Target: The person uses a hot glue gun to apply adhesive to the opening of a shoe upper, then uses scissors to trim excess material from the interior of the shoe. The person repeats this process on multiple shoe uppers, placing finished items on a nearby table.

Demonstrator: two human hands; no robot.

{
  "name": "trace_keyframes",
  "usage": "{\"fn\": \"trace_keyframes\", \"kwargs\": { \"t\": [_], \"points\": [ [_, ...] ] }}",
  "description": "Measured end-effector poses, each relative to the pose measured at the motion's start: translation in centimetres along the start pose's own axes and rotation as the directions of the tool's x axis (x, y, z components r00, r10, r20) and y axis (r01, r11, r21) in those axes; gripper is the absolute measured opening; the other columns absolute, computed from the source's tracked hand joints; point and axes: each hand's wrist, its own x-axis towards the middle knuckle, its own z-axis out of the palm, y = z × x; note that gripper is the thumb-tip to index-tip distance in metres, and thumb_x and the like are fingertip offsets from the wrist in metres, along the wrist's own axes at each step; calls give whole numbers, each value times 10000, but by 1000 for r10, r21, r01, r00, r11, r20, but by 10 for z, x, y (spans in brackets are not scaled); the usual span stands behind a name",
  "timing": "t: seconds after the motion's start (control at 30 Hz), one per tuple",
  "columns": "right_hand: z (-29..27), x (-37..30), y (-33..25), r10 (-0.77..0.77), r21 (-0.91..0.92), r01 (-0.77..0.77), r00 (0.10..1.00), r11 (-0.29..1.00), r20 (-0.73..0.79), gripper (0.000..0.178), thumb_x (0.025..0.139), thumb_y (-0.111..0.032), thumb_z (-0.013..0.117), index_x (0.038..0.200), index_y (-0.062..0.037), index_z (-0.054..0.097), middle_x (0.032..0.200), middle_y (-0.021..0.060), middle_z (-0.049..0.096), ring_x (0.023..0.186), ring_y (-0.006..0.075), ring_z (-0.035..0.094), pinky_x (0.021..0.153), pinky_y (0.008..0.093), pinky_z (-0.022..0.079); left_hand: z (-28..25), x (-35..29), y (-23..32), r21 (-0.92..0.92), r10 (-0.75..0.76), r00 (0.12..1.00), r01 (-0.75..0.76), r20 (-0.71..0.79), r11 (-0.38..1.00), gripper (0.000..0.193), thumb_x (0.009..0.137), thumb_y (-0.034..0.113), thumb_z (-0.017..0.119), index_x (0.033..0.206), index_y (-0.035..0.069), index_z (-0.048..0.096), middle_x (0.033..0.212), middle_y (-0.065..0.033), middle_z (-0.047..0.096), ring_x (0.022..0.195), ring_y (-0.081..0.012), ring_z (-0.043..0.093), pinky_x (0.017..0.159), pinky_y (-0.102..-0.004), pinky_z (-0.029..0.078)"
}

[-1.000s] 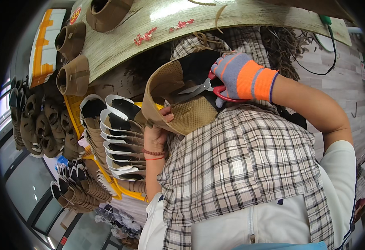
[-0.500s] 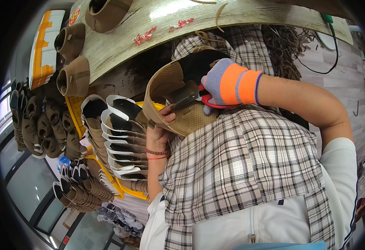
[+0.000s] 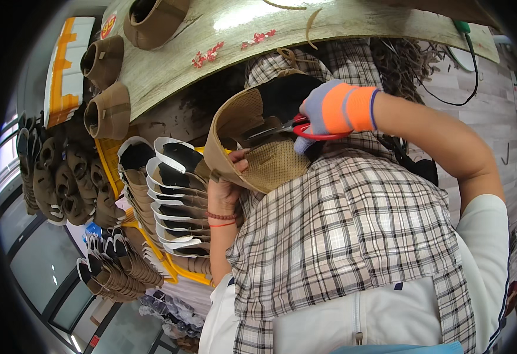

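A tan shoe upper (image 3: pixel 276 168) with mesh lining and a black inner part rests against my plaid apron (image 3: pixel 311 224). My bare left hand (image 3: pixel 224 193) grips its left edge, fingertips curled over onto the lining. My right hand (image 3: pixel 341 111), in a grey and orange glove, is closed round the red handles of a pair of scissors (image 3: pixel 323 137). Their dark blades point left into the hollow of the upper. Whether the tips touch the lining I cannot tell.
Stacked uppers with white edges (image 3: pixel 178 212) stand in a yellow crate (image 3: pixel 190 273) at my left. Ahead, a wooden table (image 3: pixel 175 65) carries several brown uppers (image 3: pixel 108 109) and red scraps (image 3: pixel 208 54). A black cable (image 3: pixel 475 71) hangs at the far right.
My right hand has moved a little to the right with the scissors, whose blades now show narrower. My left hand keeps its hold on the upper.
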Motion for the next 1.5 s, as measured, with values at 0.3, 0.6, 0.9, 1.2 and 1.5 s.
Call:
{"fn": "trace_keyframes", "kwargs": {
  "t": [0.3, 0.6, 0.9, 1.2, 1.5],
  "points": [
    [-7, 47, 38, -308, 482, 59, 835, 874, 457, 952, 728, -893, 368, 801, 15, 643, 633, 96, 561, 531, 228, 590, 561, 333, 535, 6, 55, 10, -268, 483, 871, -444, 97, 855, 313, 922, 152, 624, 1203, 37, 549, 1139, -84, 626, 1006, -204, 597, 892, -389, 482],
    [-32, 39, 12, -244, 465, 20, 870, 885, 428, 535, 924, -448, 392, 882, 14, 658, 738, 101, 600, 593, 248, 632, 582, 351, 559, -24, 71, 21, -299, 351, 921, -291, 170, 909, 290, 950, 88, 564, 1234, 36, 537, 1168, -82, 612, 1010, -161, 613, 877, -291, 528],
    [-27, 32, 6, -145, 496, -35, 937, 868, 319, 785, 758, -780, 538, 745, -5, 667, 590, 88, 573, 502, 209, 579, 499, 329, 525, 5, 64, 23, -135, 401, 914, -405, -51, 904, 338, 921, 143, 623, 1237, 46, 550, 1162, -72, 629, 1050, -194, 600, 905, -344, 486],
    [21, 25, 45, -270, 561, -8, 871, 828, 411, 747, 832, -722, 496, 817, 9, 653, 609, 84, 572, 531, 205, 599, 491, 333, 515, 3, 68, 18, -151, 441, 873, -417, 209, 896, 316, 941, 130, 596, 1245, 54, 558, 1165, -53, 618, 1010, -153, 591, 868, -285, 495],
    [35, 21, 76, -454, 836, -164, 777, 523, 436, 1004, 800, -858, 222, 946, 39, 648, 601, 59, 528, 531, 166, 543, 578, 319, 534, 44, 73, 25, 281, 575, 803, -594, 154, 754, 324, 920, 208, 665, 1203, 60, 607, 1083, 8, 622, 950, -108, 556, 840, -250, 457]
  ]
}}
